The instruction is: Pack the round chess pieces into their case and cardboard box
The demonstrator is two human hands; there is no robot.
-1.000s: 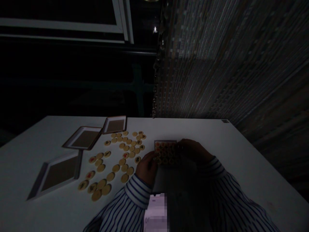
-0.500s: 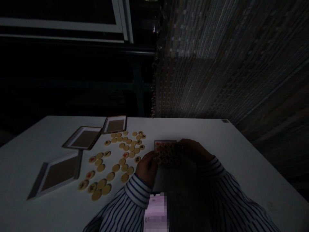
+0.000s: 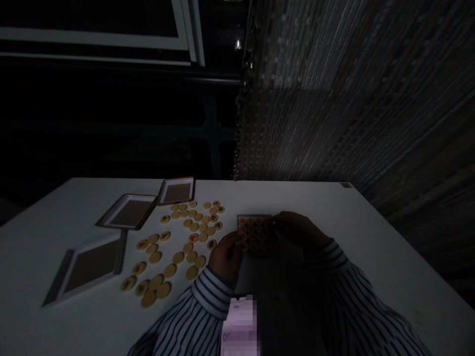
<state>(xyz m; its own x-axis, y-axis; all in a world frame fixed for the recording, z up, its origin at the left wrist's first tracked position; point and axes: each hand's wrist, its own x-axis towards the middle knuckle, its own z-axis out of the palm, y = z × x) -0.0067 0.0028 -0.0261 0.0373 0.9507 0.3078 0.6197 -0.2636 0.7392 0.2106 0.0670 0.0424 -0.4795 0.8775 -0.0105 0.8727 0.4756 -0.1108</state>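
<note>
A small dark tray (image 3: 256, 217) packed with round wooden game discs sits on the white table (image 3: 371, 247) in front of me. My left hand (image 3: 227, 257) curls against its near left corner, fingers bent on the edge. My right hand (image 3: 300, 230) rests on its right side, fingers closed over the discs there. Both arms wear striped sleeves. The scene is very dim, so what the fingertips pinch is hard to see.
Several loose wooden discs (image 3: 185, 242), some marked red or black, lie scattered left of the tray. Three shallow box trays stand further left: one near (image 3: 91, 264), one middle (image 3: 128, 211), one far (image 3: 177, 192). A bead curtain (image 3: 334, 99) hangs behind the table.
Almost nothing has moved. Both hands stay at the tray; the right hand's fingers shift slightly on the discs.
</note>
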